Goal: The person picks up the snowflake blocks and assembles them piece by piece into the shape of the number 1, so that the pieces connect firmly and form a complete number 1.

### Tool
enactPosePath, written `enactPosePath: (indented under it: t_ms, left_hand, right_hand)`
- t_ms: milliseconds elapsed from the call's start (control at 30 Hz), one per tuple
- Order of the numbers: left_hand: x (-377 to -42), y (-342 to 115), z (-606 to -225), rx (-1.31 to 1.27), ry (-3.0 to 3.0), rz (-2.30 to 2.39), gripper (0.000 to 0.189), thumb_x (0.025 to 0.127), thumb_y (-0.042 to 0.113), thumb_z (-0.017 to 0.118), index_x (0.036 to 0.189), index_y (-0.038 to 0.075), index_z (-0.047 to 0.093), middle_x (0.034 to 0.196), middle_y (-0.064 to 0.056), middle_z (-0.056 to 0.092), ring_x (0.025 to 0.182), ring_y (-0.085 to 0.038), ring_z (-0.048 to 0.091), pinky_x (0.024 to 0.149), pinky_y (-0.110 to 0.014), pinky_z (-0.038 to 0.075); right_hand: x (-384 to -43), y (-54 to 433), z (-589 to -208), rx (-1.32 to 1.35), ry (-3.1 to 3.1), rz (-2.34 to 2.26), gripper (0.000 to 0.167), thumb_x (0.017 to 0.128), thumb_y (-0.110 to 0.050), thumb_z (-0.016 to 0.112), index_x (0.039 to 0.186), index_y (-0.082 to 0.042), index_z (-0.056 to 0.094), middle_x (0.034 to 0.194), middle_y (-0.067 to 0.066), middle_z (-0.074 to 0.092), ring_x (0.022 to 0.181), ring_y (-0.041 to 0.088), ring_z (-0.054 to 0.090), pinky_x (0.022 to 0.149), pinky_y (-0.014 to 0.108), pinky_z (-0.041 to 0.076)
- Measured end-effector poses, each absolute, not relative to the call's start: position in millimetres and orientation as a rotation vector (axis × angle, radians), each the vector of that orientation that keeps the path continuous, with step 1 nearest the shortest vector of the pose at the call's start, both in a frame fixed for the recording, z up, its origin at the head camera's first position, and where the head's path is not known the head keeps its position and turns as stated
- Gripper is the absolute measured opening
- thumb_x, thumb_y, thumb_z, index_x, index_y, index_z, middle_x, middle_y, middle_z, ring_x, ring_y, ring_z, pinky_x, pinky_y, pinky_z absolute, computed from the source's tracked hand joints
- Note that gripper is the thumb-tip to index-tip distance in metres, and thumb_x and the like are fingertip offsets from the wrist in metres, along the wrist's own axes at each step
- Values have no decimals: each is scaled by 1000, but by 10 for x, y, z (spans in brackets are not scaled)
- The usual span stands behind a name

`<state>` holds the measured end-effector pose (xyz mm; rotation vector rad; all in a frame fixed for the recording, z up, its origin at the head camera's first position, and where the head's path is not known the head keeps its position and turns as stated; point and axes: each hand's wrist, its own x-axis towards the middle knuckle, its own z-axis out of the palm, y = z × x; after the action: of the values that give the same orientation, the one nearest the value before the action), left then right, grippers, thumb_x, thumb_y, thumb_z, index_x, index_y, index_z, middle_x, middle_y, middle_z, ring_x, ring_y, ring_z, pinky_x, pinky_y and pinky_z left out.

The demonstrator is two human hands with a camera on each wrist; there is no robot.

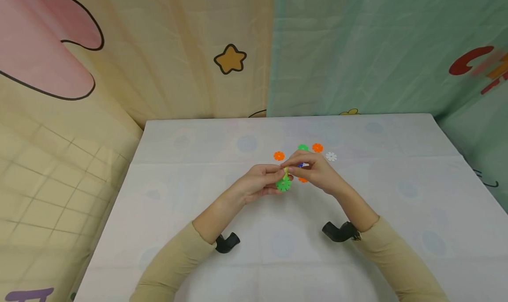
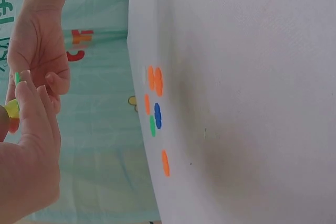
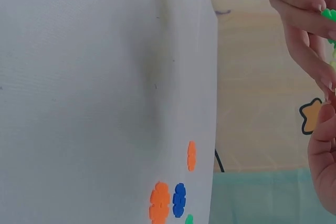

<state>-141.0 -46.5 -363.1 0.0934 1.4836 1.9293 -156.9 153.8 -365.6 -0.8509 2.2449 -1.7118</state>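
Observation:
My left hand [image 1: 258, 183] grips a bright green notched plastic disc [image 1: 283, 184] above the table, its face toward the head camera. Standing edge-on against the top of that disc is a yellow piece [image 1: 286, 172]. From the other side, my right hand [image 1: 315, 172] pinches at the yellow piece between thumb and fingers. Both hands' fingertips meet closely there and partly cover the pieces. In the left wrist view, a bit of orange [image 2: 14, 125] shows just below the yellow.
Loose notched discs lie on the white-covered table [image 1: 262, 266] beyond the hands: orange [image 1: 279, 156], green [image 1: 303, 147], another orange [image 1: 317, 147], white [image 1: 331, 156] and blue [image 2: 158, 115]. Black curved wrist attachments [image 1: 339, 232] hang under both forearms. Printed curtains [image 1: 178, 50] stand behind the table.

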Motion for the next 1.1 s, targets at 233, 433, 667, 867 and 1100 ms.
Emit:
enactPosePath:
  t_ms: [233,433,667,867,1100]
  left_hand:
    - [-1405,-460,-3627,91,1540,1884,35,97,14,51,123,-8,54,109,-12,66,78,-11,65,83,-34,51]
    - [-1413,-465,-3644,94,1511,1913,34,97,11,50,122,-13,52,113,-14,64,91,-14,64,93,-39,45]
    - [-1437,-492,-3651,76,1515,1958,36,97,9,50,126,-12,49,116,-15,61,101,-16,61,92,-34,45]
    - [-1455,-527,-3651,16,1537,1973,37,97,9,50,128,-11,48,122,-17,59,100,-15,61,91,-33,45]
    - [-1476,-565,-3678,-58,1532,2014,38,97,8,50,130,-10,46,123,-18,58,99,-14,61,92,-33,45]
  right_hand:
    - [-1555,1547,-3660,-769,2268,-1676,21,89,-4,62,109,0,66,93,9,60,84,23,58,71,40,51]
    - [-1569,1576,-3659,-644,2338,-1640,30,88,-9,64,117,-4,62,95,10,59,90,22,55,73,30,50]
    - [-1625,1717,-3632,-522,2352,-1663,31,88,-14,66,117,-3,61,99,12,61,89,22,58,72,29,52]
    - [-1715,1933,-3647,-448,2384,-1682,34,88,-14,65,118,3,58,99,12,62,83,19,62,72,27,53]
    - [-1807,2220,-3649,-336,2455,-1613,38,90,-19,63,121,3,55,103,6,61,86,12,61,75,27,53]
